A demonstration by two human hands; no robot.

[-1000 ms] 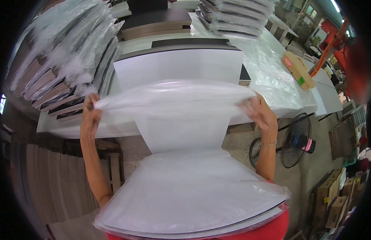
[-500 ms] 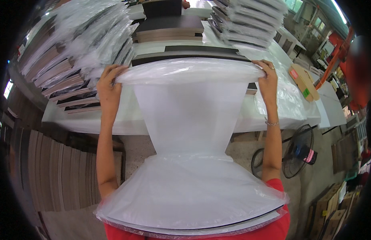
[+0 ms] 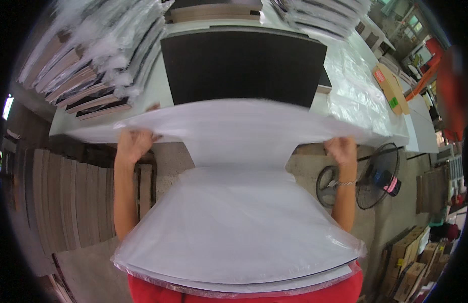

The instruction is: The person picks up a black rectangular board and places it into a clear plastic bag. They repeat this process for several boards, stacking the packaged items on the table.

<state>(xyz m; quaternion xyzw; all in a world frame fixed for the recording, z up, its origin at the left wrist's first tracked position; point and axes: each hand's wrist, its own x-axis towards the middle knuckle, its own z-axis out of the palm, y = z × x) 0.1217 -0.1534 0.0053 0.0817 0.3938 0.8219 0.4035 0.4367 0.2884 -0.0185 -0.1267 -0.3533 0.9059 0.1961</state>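
A white flat panel (image 3: 236, 144) stretches from the table edge toward my body, its far edge flared wide and blurred by motion. Clear plastic film (image 3: 234, 227) wraps its near part, which rests against my red shirt. My left hand (image 3: 137, 142) is closed on the far left side, with fingertips showing over the edge. On the far right side my right hand (image 3: 341, 147) grips too, its fingers partly hidden and smeared. Beyond the far edge, a black panel (image 3: 244, 65) lies on the white-covered table.
Plastic-wrapped panels are stacked at the table's left (image 3: 102, 55) and back right (image 3: 325, 15). Clear plastic sheets (image 3: 357, 86) and a cardboard box (image 3: 390, 88) lie on the right. A fan (image 3: 380, 177) stands right; brown boards (image 3: 72, 202) stand left on the floor.
Both hands have come down and nearer, bringing the panel's far edge off the black panel, whose top now shows. The gathered film at that edge no longer shows as a bunch.
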